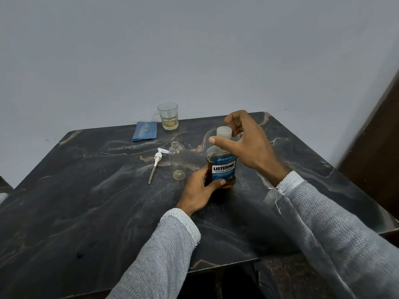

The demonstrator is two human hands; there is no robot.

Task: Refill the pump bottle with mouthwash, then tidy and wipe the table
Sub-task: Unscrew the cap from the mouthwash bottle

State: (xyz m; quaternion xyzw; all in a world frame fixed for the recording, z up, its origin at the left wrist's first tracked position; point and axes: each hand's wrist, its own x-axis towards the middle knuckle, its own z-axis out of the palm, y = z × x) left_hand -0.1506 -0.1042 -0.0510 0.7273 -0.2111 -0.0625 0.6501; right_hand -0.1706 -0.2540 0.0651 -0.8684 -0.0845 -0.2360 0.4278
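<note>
the mouthwash bottle point(222, 167) stands upright on the dark marbled bench point(86, 212), near its middle, with brown liquid inside and a blue label facing the camera. the left hand point(199, 190) grips its lower body, thumb curled across the front of the label. the right hand point(246, 139) hovers over the white cap point(223, 132) with fingers spread and bent around it — thumb in front, the others behind; whether they touch the cap is hard to tell.

just left of the mouthwash stands the pump bottle point(177, 160), clear, upright, its neck open, with a trace of yellowish liquid at the bottom. its pump point(155, 162) lies flat on the bench just beside it, tube pointing toward the near edge.

farther back, near the wall, a glass point(168, 116) holds a little yellowish liquid, and a folded blue cloth point(145, 131) lies just left of it. both arms wear grey knit sleeves point(164, 255).
</note>
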